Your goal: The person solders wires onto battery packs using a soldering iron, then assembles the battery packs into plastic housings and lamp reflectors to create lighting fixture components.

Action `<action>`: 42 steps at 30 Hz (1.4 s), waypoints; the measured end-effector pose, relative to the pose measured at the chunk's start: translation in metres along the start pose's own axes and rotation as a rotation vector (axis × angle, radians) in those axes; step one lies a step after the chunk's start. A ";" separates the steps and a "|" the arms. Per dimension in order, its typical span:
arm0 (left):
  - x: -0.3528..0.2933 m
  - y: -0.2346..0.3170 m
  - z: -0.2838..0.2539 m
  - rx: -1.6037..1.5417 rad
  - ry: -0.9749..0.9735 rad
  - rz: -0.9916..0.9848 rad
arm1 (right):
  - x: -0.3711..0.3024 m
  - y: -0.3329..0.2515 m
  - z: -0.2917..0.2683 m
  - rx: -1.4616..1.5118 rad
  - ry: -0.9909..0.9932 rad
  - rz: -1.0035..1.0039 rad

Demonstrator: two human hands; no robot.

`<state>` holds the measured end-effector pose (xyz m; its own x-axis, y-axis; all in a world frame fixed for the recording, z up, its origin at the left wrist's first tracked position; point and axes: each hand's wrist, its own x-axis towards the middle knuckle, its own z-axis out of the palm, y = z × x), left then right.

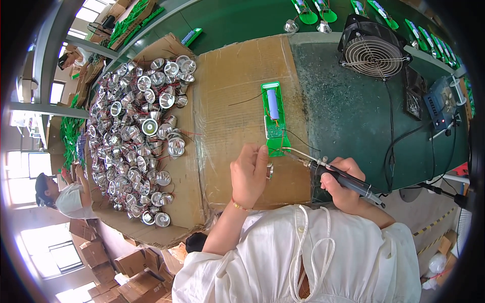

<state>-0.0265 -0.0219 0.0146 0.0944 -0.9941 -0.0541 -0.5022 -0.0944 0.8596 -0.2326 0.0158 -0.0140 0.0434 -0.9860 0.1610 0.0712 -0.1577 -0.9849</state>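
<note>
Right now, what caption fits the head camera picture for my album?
Right hand brings a soldering iron to a green circuit board while left hand steadies it beside shiny reflector cups.

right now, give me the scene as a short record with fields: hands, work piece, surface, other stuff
left hand: left hand pinches something small at the lower end of the green circuit board
right hand: right hand grips a soldering iron, tip at the board's lower end
work piece: board lies lengthwise on the cardboard sheet, a blue cylindrical cell on it, thin wires leading off
surface: green bench
other: pile of silver reflector cups with red wires to the left; small fan at the back; another person at far left
</note>
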 end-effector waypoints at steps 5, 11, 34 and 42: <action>-0.002 -0.003 0.000 0.005 -0.004 0.012 | -0.003 0.000 0.000 0.006 -0.016 -0.007; -0.002 0.000 0.001 -0.011 0.034 0.024 | -0.002 -0.003 -0.002 0.017 0.019 0.044; 0.024 -0.012 0.012 0.313 0.192 0.193 | 0.030 0.016 0.013 -0.080 0.074 0.049; 0.025 -0.012 0.011 0.304 0.185 0.179 | 0.031 0.019 0.013 -0.100 0.039 0.041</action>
<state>-0.0277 -0.0467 -0.0032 0.1220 -0.9723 0.1992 -0.7537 0.0399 0.6561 -0.2171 -0.0170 -0.0266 0.0050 -0.9928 0.1197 -0.0299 -0.1198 -0.9923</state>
